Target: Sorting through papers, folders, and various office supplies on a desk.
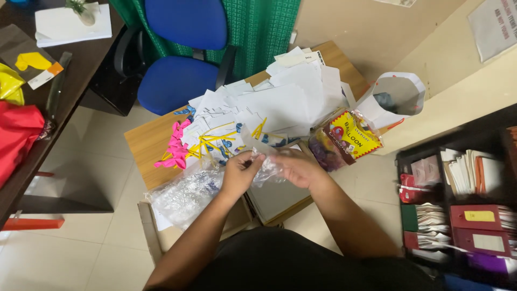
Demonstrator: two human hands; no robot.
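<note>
Pinching a clear wrapper between both hands, over the front edge of the table. Left hand: fingers curled, tips pressed on wrapper. Right hand: fingers closed on its other end. Paper pile behind wrapper; pink balloons left; balloon pack right; plastic bag below-left.
</note>
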